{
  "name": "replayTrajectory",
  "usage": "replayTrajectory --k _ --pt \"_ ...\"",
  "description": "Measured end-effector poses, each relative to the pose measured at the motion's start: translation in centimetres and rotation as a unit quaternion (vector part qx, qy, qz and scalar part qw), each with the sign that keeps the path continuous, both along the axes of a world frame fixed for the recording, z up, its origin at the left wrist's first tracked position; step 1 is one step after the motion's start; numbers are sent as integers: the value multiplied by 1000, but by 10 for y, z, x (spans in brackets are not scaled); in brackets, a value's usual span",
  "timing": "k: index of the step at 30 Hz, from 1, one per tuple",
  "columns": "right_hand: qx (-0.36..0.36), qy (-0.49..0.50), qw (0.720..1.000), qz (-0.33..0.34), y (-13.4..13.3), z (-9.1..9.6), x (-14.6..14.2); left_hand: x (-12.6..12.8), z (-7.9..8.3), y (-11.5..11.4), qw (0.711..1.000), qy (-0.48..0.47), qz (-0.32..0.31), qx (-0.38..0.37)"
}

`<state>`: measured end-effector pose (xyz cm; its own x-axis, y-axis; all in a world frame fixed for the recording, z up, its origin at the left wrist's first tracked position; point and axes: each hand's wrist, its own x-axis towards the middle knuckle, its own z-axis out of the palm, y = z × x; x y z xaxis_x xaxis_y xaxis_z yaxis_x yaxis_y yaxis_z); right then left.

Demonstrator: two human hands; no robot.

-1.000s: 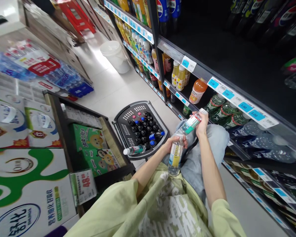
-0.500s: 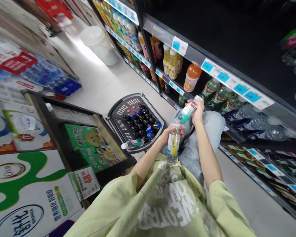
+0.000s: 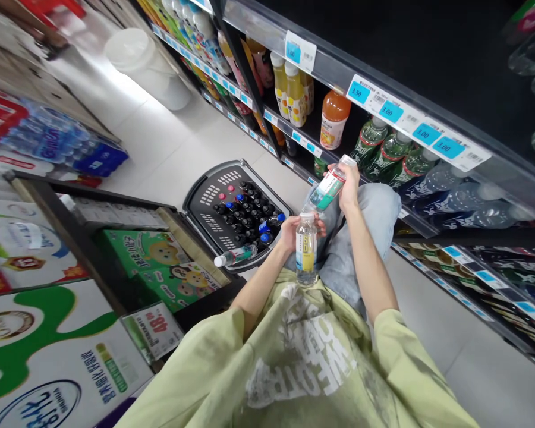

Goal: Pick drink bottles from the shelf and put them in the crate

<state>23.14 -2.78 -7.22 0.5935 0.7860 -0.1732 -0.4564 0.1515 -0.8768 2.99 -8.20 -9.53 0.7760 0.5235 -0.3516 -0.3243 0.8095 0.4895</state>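
Note:
My left hand (image 3: pixel 293 233) is closed round a clear bottle with a yellow and white label (image 3: pixel 306 249), held upright over my lap. My right hand (image 3: pixel 350 185) grips a second clear bottle with a green and white label (image 3: pixel 326 189), tilted with its white cap pointing up toward the shelf. Both bottles hang above my bent knee in pale jeans (image 3: pixel 374 208). Just left of my hands sits a dark grey basket (image 3: pixel 205 202) on the floor, packed with several dark bottles with black, blue and pink caps. One clear bottle (image 3: pixel 235 255) lies across the basket's near rim.
A dark shelf unit (image 3: pixel 410 119) on the right carries blue price tags, yellow and orange juice bottles and green-labelled bottles. On the left, a low black rack (image 3: pixel 71 214) holds green cartons and a price card. Milk cartons, water packs and a white bucket (image 3: pixel 145 62) stand farther off.
The view has swung left and down, so everything slid toward the upper left. Both hands kept their bottles; the yellow-labelled bottle now stands more upright.

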Motion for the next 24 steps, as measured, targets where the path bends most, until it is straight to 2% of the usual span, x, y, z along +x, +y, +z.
replayTrajectory --k 3,8,13,18,24 --pt "-6 -4 1000 0 -1 4 -1 -3 0 0 1000 7 -1 -9" --pt "-15 -13 1000 -1 -2 5 -2 -2 0 -2 999 16 -25 37" --pt "-19 -11 1000 -6 0 1 0 -3 5 -8 996 31 -19 76" --pt "-20 6 1000 -8 2 -2 2 -17 15 -13 987 98 21 124" --pt "-36 -7 999 -11 1 2 0 -41 26 -19 975 143 98 136"
